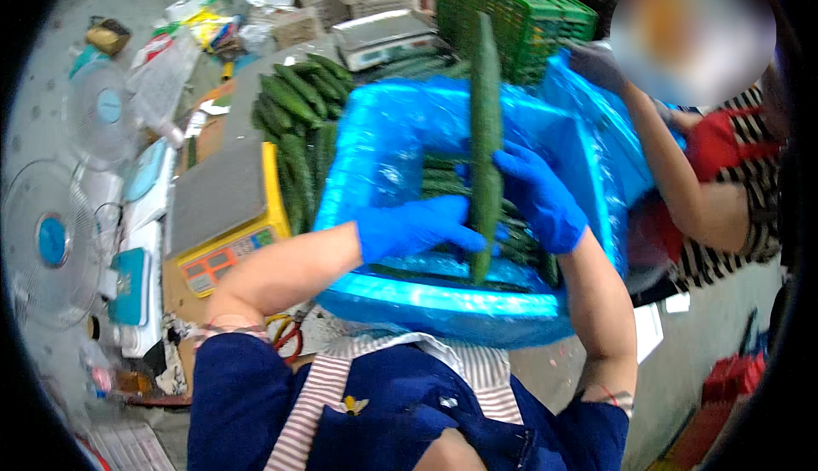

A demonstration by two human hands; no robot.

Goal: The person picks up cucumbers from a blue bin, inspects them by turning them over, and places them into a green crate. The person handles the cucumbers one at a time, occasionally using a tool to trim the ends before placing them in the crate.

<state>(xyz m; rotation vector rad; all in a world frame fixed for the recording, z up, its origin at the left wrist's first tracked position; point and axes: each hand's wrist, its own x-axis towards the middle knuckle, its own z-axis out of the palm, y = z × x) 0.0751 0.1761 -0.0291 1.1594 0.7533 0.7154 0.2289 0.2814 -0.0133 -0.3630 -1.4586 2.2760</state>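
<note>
Both my hands wear blue gloves and are around one long green cucumber [486, 119], which stands nearly upright over a bin. My left hand [422, 225] grips its lower part from the left, and some fingertips show past its right side. Higher up, my right hand [540, 193] holds it from the right, its fingers partly hidden behind it. Below them is a bin [447, 305] lined with blue plastic film. More cucumbers [441, 177] lie inside it, partly covered by my hands.
Left of the bin are a pile of cucumbers [294, 97] and a yellow-edged weighing scale [220, 199]. Another scale [383, 33] and a green crate [511, 17] stand behind. A co-worker's bare arm [664, 158] reaches in at right. Two fans [51, 241] are at far left.
</note>
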